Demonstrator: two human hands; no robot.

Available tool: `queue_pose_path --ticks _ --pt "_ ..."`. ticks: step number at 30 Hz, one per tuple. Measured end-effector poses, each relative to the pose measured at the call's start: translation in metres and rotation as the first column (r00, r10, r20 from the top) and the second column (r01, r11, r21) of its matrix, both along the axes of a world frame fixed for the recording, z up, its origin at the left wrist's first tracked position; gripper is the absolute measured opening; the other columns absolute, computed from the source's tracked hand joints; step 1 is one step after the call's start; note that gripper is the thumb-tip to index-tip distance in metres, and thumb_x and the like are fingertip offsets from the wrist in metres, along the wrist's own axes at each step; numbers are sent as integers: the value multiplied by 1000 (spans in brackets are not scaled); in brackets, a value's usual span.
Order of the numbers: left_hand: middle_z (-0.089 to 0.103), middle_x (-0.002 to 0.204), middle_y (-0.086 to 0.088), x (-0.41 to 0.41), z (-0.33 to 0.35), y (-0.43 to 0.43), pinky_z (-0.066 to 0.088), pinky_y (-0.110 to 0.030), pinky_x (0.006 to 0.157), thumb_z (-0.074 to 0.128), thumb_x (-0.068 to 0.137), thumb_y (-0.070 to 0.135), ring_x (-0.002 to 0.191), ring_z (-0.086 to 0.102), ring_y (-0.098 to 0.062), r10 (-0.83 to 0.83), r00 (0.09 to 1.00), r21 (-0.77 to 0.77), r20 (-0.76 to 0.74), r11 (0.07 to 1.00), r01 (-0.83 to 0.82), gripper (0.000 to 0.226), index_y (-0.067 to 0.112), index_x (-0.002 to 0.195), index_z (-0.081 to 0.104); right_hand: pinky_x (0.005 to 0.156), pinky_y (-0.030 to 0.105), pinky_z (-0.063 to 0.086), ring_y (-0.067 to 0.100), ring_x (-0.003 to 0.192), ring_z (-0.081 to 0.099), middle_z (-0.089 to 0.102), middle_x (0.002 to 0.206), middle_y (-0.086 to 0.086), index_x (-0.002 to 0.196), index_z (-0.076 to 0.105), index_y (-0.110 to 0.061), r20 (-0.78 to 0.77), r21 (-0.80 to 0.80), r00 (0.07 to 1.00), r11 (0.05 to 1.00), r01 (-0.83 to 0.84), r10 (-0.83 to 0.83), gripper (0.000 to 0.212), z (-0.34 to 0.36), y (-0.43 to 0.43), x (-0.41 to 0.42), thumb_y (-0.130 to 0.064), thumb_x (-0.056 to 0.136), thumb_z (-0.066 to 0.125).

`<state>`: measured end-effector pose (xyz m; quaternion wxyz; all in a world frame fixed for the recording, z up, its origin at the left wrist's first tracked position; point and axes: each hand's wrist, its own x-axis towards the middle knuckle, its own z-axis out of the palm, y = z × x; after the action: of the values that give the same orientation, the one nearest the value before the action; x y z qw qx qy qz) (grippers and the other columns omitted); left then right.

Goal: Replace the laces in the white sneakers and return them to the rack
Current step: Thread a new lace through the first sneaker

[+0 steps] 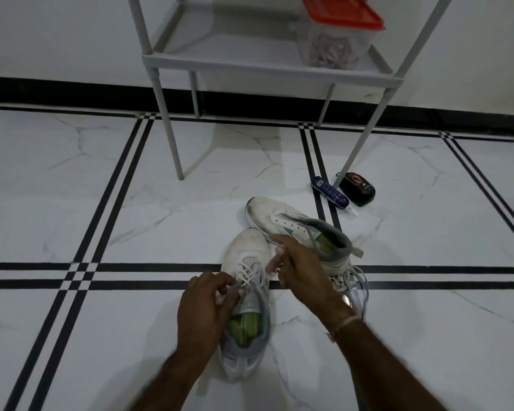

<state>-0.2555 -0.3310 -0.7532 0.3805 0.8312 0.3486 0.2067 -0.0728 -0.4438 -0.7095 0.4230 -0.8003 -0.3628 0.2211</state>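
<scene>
Floor-level view, read left to right. Your left hand (208,301) rests over the tongue of the near sneaker (244,247), thumb and fingertips closed in a pinch on the lace (247,275) at the upper eyelets. This sneaker stands upright on the tiled floor (101,203), toe pointing away from you, its lower eyelets already criss-crossed with lace and a green insole showing in the opening.

Your right hand (297,262) is held just right of the toe, fingers curled round a white strand of the same lace; the grip is blurred, so the exact hold cannot be told.

The far sneaker (267,213) lies tipped on its side behind that hand, touching the near one at the toe, eyelets bare. Loose laces (355,280) lie in a tangle beside your right wrist.

The rack (264,63) stands against the wall beyond both sneakers, well apart from them; a box (336,46) with a red lid sits on its shelf. A blue tube (330,194) and a black case (358,188) lie by the rack's right front leg.
</scene>
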Motion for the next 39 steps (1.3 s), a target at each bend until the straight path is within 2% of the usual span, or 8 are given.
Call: queue_pose_path --ticks 3,8,11,19,23,29,33,39 --pt "66 82 16 -2 4 3 53 -33 68 63 82 61 79 62 -7 21 999 -116 36 993 -17 26 37 89 71 63 49 54 17 64 60 58 71 -4 112 47 -14 160 -96 984 993 -68 82 18 -4 5 -12 -31 108 41" --pt "68 78 15 0 11 3 51 -24 65 76 81 49 78 63 -7 38 998 -203 43 979 -29 16 34 87 74 89 26 49 9 96 63 69 106 1 131 60 -13 86 -72 989 991 -116 122 37 -18 9 -22 -31 106 40" --pt "71 81 15 -1 11 4 51 -20 70 82 81 40 81 65 -4 62 998 -249 16 967 -56 15 31 92 78 74 14 47 1 77 64 69 80 -8 124 63 -14 25 -9 994 994 -110 110 27 -20 7 -24 -20 107 43" --pt "76 81 18 -4 16 14 52 -10 72 81 82 16 80 70 3 53 998 -408 -45 911 -67 16 28 94 81 75 37 58 11 82 68 69 83 -8 86 71 -19 44 68 993 992 -109 106 11 -25 7 -32 -28 91 70" --pt "78 81 10 -6 18 16 56 -15 70 79 85 15 79 73 -4 89 996 -507 -21 858 -87 12 23 94 82 76 22 53 7 84 63 66 89 -8 83 75 -21 84 34 990 993 -113 110 6 -31 8 -42 -21 83 81" --pt "79 86 3 -7 17 15 61 -32 82 75 88 9 84 76 -15 63 998 -587 -4 808 -53 17 19 100 81 77 33 55 13 85 63 65 92 -3 82 77 -18 126 -53 989 996 -70 77 4 -31 14 -55 -20 84 79" --pt "79 85 3 -6 21 11 61 -28 81 76 87 9 82 76 -14 31 999 -573 39 819 -3 18 19 101 81 72 18 43 4 85 57 56 90 -15 81 72 -27 195 -109 980 994 -25 46 7 -31 13 -64 -28 86 77" --pt "77 85 -8 -10 20 12 61 -31 76 67 94 6 83 75 -26 48 993 -614 111 788 30 11 7 92 78 75 10 43 0 84 61 61 81 -19 79 74 -31 21 -19 1000 1000 6 -6 12 -35 8 -63 -21 82 82"
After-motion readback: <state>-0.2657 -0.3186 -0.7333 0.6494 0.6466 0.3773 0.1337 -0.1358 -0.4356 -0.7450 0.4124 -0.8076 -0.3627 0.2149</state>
